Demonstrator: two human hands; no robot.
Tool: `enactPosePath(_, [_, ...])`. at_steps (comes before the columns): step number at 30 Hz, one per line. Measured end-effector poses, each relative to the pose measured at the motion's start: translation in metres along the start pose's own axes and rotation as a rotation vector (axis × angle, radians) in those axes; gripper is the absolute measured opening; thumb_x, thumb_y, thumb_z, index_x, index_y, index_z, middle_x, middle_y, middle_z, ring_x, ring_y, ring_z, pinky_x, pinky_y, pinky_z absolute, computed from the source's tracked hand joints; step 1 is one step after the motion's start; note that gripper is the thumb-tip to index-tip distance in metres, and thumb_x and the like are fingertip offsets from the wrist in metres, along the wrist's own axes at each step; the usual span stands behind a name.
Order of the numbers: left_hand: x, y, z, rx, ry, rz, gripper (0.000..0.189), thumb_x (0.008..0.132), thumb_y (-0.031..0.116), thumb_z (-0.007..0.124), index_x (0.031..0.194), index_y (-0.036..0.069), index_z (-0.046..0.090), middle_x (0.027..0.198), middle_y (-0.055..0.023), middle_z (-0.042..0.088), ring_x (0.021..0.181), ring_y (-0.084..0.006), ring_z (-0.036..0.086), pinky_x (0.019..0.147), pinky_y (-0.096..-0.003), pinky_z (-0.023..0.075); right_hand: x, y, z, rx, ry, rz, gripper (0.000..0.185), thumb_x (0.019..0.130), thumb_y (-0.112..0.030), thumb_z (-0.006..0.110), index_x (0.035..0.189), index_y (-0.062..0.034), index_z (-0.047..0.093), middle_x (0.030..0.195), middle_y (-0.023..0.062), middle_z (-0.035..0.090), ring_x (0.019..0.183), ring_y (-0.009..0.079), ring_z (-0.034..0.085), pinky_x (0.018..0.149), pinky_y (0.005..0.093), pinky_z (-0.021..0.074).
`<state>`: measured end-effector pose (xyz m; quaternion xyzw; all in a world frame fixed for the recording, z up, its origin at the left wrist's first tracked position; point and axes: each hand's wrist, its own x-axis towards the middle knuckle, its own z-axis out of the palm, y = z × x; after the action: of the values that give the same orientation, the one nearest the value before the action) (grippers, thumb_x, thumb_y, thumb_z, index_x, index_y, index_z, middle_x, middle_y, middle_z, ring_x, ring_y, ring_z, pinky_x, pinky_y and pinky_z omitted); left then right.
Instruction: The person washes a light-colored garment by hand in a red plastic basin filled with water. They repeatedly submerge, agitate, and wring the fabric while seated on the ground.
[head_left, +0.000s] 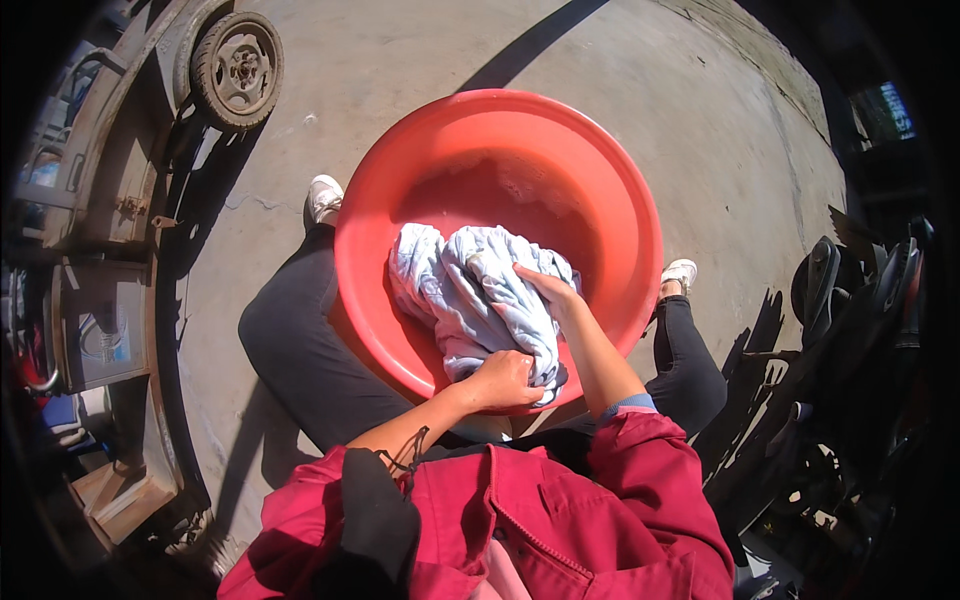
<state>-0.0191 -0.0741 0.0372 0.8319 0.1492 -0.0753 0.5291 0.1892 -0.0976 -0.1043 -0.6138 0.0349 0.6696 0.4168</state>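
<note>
A large red plastic basin (495, 112) is between my knees, holding soapy water with foam (525, 176) on its far side. A wet, pale blue-white garment (480, 277) is bunched up in its near half, partly raised over the near rim. My left hand (504, 381) is closed in a fist around the garment's near end, by the rim. Farther up, my right hand (551, 291) grips the same cloth from the right. Its thumb rests on top, and the other fingers are mostly hidden by the fabric.
On the left stands a rusty metal cart frame (161, 375) with a muddy wheel (238, 69). Dark, shaded clutter (847, 322) is piled on the right. Concrete ground (712, 135) surrounds the basin. My shoes (325, 195) flank it on both sides.
</note>
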Motion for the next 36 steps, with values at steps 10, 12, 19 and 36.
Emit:
enactPosePath(10, [0.031, -0.065, -0.044, -0.243, 0.468, -0.116, 0.112, 0.068, 0.036, 0.085, 0.151, 0.004, 0.019, 0.142, -0.0189, 0.045, 0.129, -0.0314, 0.047, 0.107, -0.0399, 0.0394, -0.207, -0.209, 0.062, 0.119, -0.007, -0.799, 0.026, 0.087, -0.01, 0.061, 0.11, 0.0019, 0.063, 0.1, 0.0099, 0.066, 0.091, 0.0167, 0.063, 0.082, 0.03, 0.0523])
enactPosePath(12, [0.039, -0.048, -0.06, -0.963, 0.477, -0.16, 0.102, 0.077, 0.046, 0.078, 0.153, 0.009, 0.02, 0.144, -0.0175, 0.043, 0.132, -0.0304, 0.044, 0.11, -0.0431, 0.0342, -0.239, -0.223, 0.062, -0.052, 0.043, -0.87, 0.027, 0.087, -0.011, 0.06, 0.11, 0.0026, 0.063, 0.096, 0.0077, 0.066, 0.088, 0.0154, 0.063, 0.081, 0.0292, 0.0516])
enactPosePath(19, [0.058, -0.01, -0.075, -1.69, -0.091, -0.292, 0.096, 0.076, 0.077, 0.06, 0.147, 0.018, 0.034, 0.138, -0.0164, 0.049, 0.115, -0.0405, 0.057, 0.087, -0.0688, 0.0442, -0.148, -0.111, 0.089, -0.355, 0.415, -0.801, 0.037, 0.083, -0.026, 0.064, 0.104, 0.004, 0.061, 0.082, 0.014, 0.065, 0.076, 0.0194, 0.062, 0.07, 0.0354, 0.049])
enactPosePath(36, [0.036, -0.113, 0.049, -1.511, 0.437, -0.499, 0.034, 0.098, 0.019, 0.049, 0.122, -0.004, 0.059, 0.119, -0.0129, 0.066, 0.106, -0.0265, 0.064, 0.094, -0.041, 0.051, -0.035, 0.018, 0.066, -0.752, 0.829, -0.271, 0.056, 0.091, -0.055, 0.048, 0.108, -0.0058, 0.068, 0.098, 0.0258, 0.068, 0.097, 0.0437, 0.065, 0.085, 0.0502, 0.0482])
